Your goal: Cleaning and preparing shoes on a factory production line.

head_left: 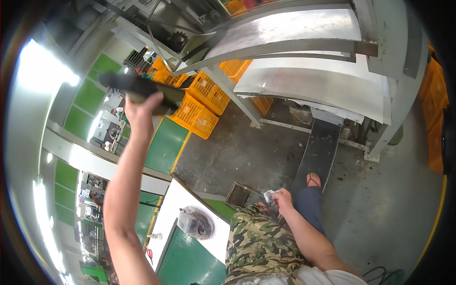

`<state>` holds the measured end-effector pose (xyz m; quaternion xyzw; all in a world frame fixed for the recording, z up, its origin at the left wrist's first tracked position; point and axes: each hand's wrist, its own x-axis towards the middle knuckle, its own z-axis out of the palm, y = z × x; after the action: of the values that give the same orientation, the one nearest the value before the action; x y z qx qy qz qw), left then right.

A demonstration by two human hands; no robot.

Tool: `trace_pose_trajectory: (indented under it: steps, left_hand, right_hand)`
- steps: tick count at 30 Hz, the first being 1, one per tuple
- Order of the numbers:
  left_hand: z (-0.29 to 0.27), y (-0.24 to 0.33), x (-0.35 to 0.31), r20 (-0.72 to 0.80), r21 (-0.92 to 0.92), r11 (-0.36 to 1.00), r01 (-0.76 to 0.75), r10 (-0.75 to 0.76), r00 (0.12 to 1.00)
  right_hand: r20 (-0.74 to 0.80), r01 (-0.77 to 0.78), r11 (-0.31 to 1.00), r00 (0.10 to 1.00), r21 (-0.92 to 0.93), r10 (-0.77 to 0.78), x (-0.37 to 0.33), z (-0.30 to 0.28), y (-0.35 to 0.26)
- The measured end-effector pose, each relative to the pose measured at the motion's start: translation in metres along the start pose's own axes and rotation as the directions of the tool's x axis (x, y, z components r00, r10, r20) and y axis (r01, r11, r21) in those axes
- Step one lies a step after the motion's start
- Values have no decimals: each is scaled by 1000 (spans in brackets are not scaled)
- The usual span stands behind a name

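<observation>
My left hand (137, 111) is raised at the upper left, with the thumb and fingers closed around a long dark object (135, 86). Motion smears that object, and its exact kind cannot be made out. Low in front of my body, my right hand (283, 200) pinches a small crumpled whitish piece (269, 195), perhaps cloth or paper. That hand is beside my camouflage-patterned lap (261, 242). The two hands are far apart.
A metal machine frame (285, 50) with pale sheets (313, 83) stands ahead. Orange crates (197, 116) are stacked to its left. A white-edged green table (190, 256) carries a clear-wrapped roundish thing (195, 223), red scissors (149, 255) and a small bottle (155, 236). My foot rests on a black board (317, 149).
</observation>
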<state>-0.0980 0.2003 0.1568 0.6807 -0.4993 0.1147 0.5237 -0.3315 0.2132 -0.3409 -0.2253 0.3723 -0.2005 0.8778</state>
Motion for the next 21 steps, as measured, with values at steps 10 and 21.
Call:
trace_pose_trajectory:
  steps: [10,21]
  left_hand:
    - [108,43,149,143,698,683,-215,162,976]
    - [137,-50,194,217,814,515,-270,161,963]
  right_hand:
    - [6,57,996,998,64,-58,24,-5,-7]
    - [47,84,995,995,60,-87,23,3,-6]
